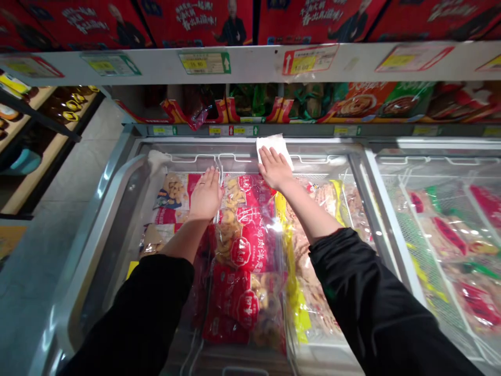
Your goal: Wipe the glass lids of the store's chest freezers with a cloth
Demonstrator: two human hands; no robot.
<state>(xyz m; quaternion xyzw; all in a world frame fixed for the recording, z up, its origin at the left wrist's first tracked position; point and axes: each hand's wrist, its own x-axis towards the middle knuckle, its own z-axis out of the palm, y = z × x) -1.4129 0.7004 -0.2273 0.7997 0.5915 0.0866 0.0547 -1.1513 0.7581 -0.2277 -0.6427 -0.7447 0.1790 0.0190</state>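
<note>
Through the clear glass lid (156, 156) of a chest freezer, several bags of frozen food show below. My right hand (276, 168) lies on a folded white cloth or paper towel (275, 142), pressing it to the glass near the lid's back edge, fingers stretched out. The white piece sticks out past the fingertips. To its left, my left hand (206, 196) rests palm down on the lid with its fingers straight and holds nothing. Beneath the glass between my arms are red bags of ring-shaped food (242, 250). Yellow-edged packs (313, 271) lie under my right forearm.
A shelf edge with price tags (205, 63) runs above the freezer's back, carrying red boxes (195, 23). Below it stand open cartons of packets (254, 102). Another freezer section (450, 235) adjoins on the right. Bottle shelves (50, 120) and tiled floor (58, 209) are at left.
</note>
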